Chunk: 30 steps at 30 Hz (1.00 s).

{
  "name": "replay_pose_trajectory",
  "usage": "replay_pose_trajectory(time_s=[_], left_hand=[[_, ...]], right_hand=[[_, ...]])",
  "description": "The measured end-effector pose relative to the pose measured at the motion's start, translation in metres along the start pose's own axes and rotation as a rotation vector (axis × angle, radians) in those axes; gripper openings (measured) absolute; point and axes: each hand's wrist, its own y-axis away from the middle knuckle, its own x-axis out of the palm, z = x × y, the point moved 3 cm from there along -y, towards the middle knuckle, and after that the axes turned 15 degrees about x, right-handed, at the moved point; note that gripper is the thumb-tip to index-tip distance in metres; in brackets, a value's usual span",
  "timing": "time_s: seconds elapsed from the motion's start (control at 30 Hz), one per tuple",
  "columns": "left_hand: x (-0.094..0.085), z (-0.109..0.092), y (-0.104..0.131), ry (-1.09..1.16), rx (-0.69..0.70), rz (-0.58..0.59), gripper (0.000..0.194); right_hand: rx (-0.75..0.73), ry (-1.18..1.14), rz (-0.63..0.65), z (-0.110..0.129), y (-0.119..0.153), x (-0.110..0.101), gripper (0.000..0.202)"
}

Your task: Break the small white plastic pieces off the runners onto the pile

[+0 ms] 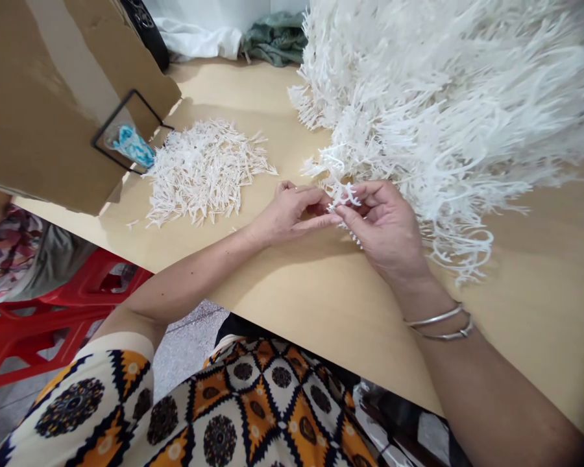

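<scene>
White strands (433, 104) heap our counter (282, 285) beside a red stool (90, 275). Our right grip (389, 224) pinches a branched white piece (344, 196); our left grip (292, 213) touches it, closure unclear.

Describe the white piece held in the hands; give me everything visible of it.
The white piece is small, thin and branched, with short prongs, and looks like plastic. It is held above the table, pinched in the right hand; the left hand meets it from the other side, seemingly touching it. Small knobbed ends show below, apparently part of it. Fingers partly hide it, so its full shape is unclear.
</scene>
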Motion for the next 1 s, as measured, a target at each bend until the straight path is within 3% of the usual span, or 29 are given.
replay_pose_trajectory(time_s=[0.27,0.37,0.47,0.6,0.73,0.83,0.9,1.0], left_hand=[[-0.001,0.004,-0.001,0.282,0.003,-0.145,0.040],[-0.003,0.004,0.000,0.296,-0.026,-0.150,0.039],[-0.003,0.003,0.000,0.300,-0.024,-0.116,0.038],[-0.001,-0.002,-0.002,0.194,-0.020,-0.081,0.027],[0.000,-0.004,-0.004,-0.108,-0.049,-0.123,0.017],[-0.012,0.013,0.001,-0.291,-0.194,-0.252,0.025],[-0.028,0.031,0.009,-0.313,-0.307,-0.420,0.029],[-0.050,0.056,0.020,-0.295,-0.307,-0.582,0.028]], right_hand=[[-0.051,-0.015,-0.059,-0.001,0.000,0.002,0.020],[-0.030,0.049,-0.084,0.005,0.004,0.001,0.021],[0.008,0.152,-0.018,0.009,0.007,0.003,0.020],[0.004,0.258,-0.008,0.011,0.009,0.006,0.013],[-0.020,0.319,-0.018,0.013,0.012,0.009,0.012],[-0.069,0.250,-0.051,0.017,0.014,0.006,0.014],[-0.087,0.208,-0.074,0.017,0.013,0.002,0.015],[-0.065,0.156,-0.084,0.013,0.009,-0.001,0.014]])
